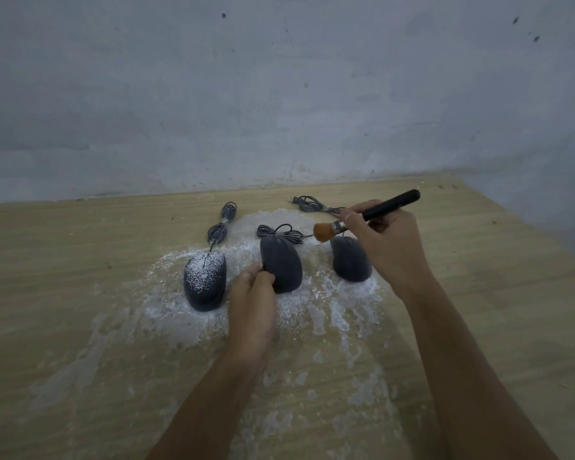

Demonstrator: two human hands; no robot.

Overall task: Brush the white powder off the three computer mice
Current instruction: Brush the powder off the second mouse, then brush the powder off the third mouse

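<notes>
Three dark wired mice lie in a row on a wooden table (80, 260). The left mouse (205, 282) carries white powder on its front half. The middle mouse (281, 263) and the right mouse (350, 260) look mostly free of powder. My left hand (253, 303) grips the near left side of the middle mouse. My right hand (384, 244) holds a black-handled brush (369, 214); its orange bristles hover between the fronts of the middle and right mice. White powder (180, 317) is spread on the table around the mice.
Each mouse has a bundled grey cable (221, 224) lying behind it, one ending in a USB plug (292, 200) near the wall. A pale wall rises at the table's far edge. Powder streaks run toward the near edge between my forearms.
</notes>
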